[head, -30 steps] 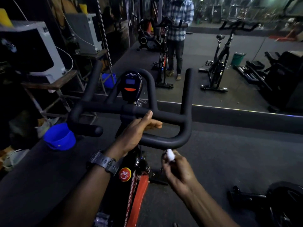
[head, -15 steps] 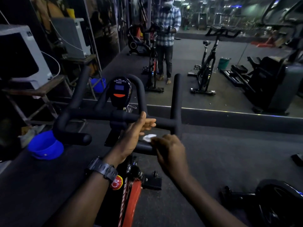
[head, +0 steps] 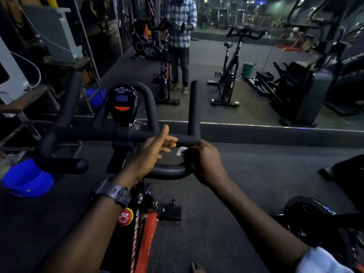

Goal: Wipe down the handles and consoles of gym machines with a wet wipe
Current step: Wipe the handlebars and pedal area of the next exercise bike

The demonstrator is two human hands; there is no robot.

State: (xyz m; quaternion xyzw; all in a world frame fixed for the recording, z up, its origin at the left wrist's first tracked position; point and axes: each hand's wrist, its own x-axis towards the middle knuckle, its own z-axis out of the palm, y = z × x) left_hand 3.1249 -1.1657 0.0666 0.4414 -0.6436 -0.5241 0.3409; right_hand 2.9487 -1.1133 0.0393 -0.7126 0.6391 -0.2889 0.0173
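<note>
Head view showed the wet wipe as a small white wad pinched in your right hand, pressed against the right bend of the black handlebar of the exercise bike. You should have judged that wipe as light, limp and damp: it would bunch and slip, so a firm pinch with the fingers curled round bar and wipe together suited it best. The bar looked stiff and padded with a matte grip, fixed to the bike, so it would take pressure without shifting. Your left hand lay loosely over the crossbar, fingers extended and holding nothing. The console stood upright beyond the crossbar, a blue bucket off to the left on the floor.
</note>
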